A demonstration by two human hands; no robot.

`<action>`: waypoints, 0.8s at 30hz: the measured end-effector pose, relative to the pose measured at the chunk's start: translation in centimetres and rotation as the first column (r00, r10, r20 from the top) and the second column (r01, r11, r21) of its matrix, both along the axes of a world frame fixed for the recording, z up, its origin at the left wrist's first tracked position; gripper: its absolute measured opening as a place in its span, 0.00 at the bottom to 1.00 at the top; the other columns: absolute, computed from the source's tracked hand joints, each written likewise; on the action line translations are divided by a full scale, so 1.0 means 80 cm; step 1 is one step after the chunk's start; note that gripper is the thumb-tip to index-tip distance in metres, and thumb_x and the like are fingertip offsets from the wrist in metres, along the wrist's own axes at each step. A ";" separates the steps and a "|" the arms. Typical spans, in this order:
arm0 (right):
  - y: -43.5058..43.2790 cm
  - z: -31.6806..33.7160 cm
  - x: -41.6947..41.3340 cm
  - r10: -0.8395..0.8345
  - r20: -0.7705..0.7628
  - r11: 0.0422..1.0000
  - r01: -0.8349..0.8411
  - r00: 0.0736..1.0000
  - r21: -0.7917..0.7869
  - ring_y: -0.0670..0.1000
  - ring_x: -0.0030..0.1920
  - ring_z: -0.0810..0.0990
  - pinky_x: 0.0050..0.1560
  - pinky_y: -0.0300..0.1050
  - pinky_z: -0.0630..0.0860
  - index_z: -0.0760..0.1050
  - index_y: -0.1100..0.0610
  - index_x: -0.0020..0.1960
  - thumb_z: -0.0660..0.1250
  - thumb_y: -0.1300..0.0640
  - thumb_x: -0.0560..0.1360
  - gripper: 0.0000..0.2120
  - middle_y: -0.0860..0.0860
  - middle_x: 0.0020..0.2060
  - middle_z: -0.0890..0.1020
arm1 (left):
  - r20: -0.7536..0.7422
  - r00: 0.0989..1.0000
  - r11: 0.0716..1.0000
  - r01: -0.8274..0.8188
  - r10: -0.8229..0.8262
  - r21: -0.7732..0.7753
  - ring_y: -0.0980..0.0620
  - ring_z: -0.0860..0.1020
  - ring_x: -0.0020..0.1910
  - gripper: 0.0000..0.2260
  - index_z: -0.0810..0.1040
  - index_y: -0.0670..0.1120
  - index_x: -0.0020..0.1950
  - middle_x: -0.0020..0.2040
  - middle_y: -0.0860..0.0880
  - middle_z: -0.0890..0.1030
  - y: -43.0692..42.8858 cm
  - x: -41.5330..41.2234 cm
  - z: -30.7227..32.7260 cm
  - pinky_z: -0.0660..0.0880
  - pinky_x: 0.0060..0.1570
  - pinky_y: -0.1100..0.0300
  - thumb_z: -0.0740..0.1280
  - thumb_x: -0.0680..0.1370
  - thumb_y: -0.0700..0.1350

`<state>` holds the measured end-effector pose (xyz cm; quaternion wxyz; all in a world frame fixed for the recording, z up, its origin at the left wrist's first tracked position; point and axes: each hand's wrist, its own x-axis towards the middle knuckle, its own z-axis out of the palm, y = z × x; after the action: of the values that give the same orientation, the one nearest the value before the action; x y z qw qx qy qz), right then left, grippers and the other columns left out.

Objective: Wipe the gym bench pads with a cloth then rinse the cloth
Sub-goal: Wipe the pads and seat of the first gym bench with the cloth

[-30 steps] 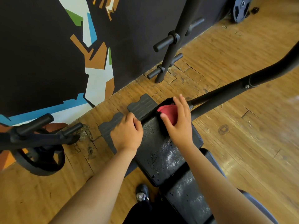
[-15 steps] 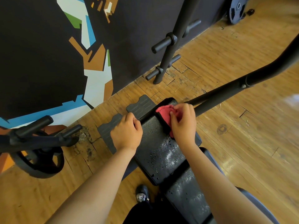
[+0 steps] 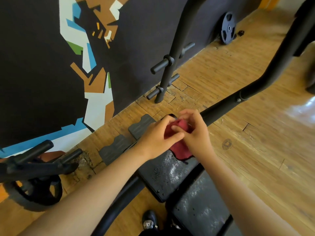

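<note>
Right, both hands meet on the cloth (image 3: 180,150) | left hand (image 3: 156,139) pinches its left side | right hand (image 3: 196,135) curls round the bunched top | cloth's tail drapes below the grip, touching the wet pad (image 3: 163,174) directly underneath.

The cloth (image 3: 179,149) is soft red fabric. The bench pads (image 3: 167,174) look like black vinyl, wet and speckled. The floor (image 3: 255,150) is glossy worn wood; the frame (image 3: 221,108) is matt black metal.
</note>
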<state>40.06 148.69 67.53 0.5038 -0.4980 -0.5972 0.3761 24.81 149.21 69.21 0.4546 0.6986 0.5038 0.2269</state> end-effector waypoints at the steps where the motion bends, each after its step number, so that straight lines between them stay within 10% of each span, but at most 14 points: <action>1: 0.001 0.002 0.005 0.007 0.021 1.000 -0.008 1.000 0.004 0.47 0.49 0.78 0.53 0.42 0.75 0.71 0.46 0.54 0.74 0.64 0.70 0.21 0.44 0.44 0.78 | 0.019 1.000 0.999 0.001 -0.001 -0.035 0.55 0.79 0.53 0.18 0.74 0.52 0.58 0.53 0.53 0.80 0.001 -0.001 -0.001 0.78 0.53 0.49 0.66 0.73 0.60; 8: -0.003 -0.025 0.025 0.193 0.135 0.907 -0.124 0.972 -0.403 0.48 0.43 0.81 0.46 0.44 0.79 0.76 0.49 0.52 0.66 0.38 0.69 0.18 0.49 0.43 0.82 | 0.016 0.985 0.983 -0.172 0.173 -0.066 0.51 0.78 0.46 0.03 0.74 0.46 0.51 0.46 0.49 0.79 -0.014 0.004 -0.021 0.76 0.45 0.54 0.62 0.81 0.45; 11: -0.011 -0.049 0.030 0.289 0.141 0.843 -0.181 0.947 -0.507 0.43 0.36 0.79 0.40 0.41 0.77 0.76 0.52 0.46 0.72 0.47 0.72 0.10 0.48 0.38 0.81 | 0.031 0.965 0.959 -0.255 0.261 -0.123 0.51 0.79 0.47 0.05 0.73 0.45 0.54 0.49 0.48 0.78 -0.017 -0.007 -0.028 0.78 0.41 0.58 0.62 0.81 0.45; 19: 0.022 -0.053 0.015 0.066 0.393 0.964 0.043 0.917 -0.261 0.47 0.41 0.77 0.40 0.44 0.76 0.73 0.50 0.54 0.69 0.54 0.75 0.09 0.45 0.44 0.78 | -0.201 0.924 0.938 -0.342 0.327 -0.049 0.58 0.79 0.42 0.06 0.72 0.48 0.52 0.45 0.55 0.79 -0.021 -0.019 -0.046 0.77 0.39 0.64 0.67 0.79 0.46; 24: 0.030 -0.079 -0.013 -0.183 0.601 0.983 0.163 0.778 0.088 0.57 0.58 0.73 0.57 0.58 0.73 0.77 0.55 0.56 0.69 0.57 0.74 0.11 0.52 0.55 0.78 | -0.485 0.777 0.888 -0.200 0.401 0.415 0.52 0.77 0.43 0.05 0.73 0.48 0.52 0.45 0.53 0.78 -0.012 -0.031 -0.045 0.76 0.36 0.54 0.64 0.79 0.47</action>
<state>39.01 151.08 61.18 0.3259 -0.6368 -0.6847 0.1396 22.30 148.24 65.62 0.1170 0.7104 0.6736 0.1672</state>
